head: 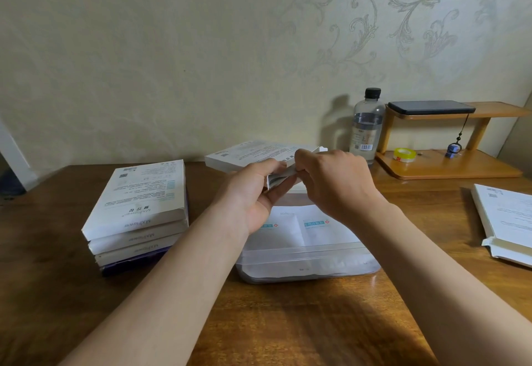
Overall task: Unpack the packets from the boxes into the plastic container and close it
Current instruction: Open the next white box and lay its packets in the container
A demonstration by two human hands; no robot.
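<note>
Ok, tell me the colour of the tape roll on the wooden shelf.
Yellow; the tape roll shows best in the head view, on the lower shelf board.

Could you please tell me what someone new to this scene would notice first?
Probably the two hands at the centre: the left hand and right hand both grip the open end of a flat white cardboard box, held above a clear plastic container that already holds white packets. Next comes the stack of flat white boxes on the left of the brown wooden table.
</note>
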